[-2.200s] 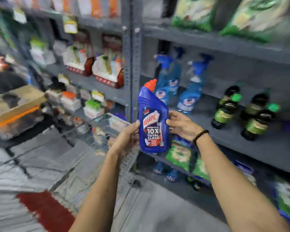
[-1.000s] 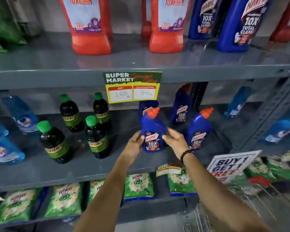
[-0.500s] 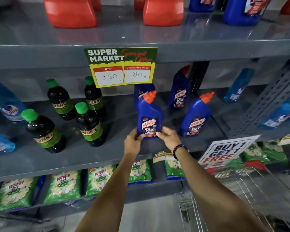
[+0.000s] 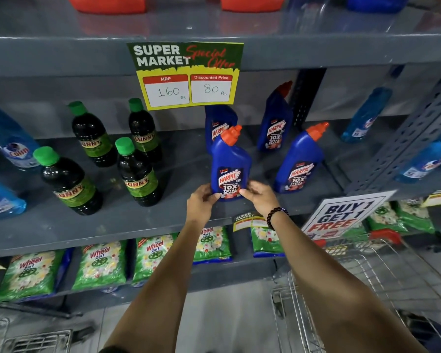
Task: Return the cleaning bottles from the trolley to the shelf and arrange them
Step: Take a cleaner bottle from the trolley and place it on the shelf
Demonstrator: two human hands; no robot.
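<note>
A blue Harpic bottle (image 4: 229, 161) with an orange cap stands upright near the front of the grey middle shelf (image 4: 127, 220). My left hand (image 4: 200, 202) grips its lower left side and my right hand (image 4: 260, 194) its lower right side. Three more blue Harpic bottles stand around it: one directly behind (image 4: 219, 121), one at the back right (image 4: 276, 121) and one to the right (image 4: 299, 161). The wire trolley (image 4: 346, 266) is at the lower right, its inside mostly out of view.
Several dark Sunny bottles with green caps (image 4: 138, 174) stand to the left, with light blue Colin bottles (image 4: 13, 143) at the far left and right. A price sign (image 4: 186, 75) hangs above. Green Wheel packs (image 4: 99, 263) fill the shelf below. A perforated upright (image 4: 413, 138) borders the right.
I carried the blue Harpic bottle from beside the trolley to the middle shelf and set it down upright. Since half a second ago both hands stay on its base; the view has moved closer.
</note>
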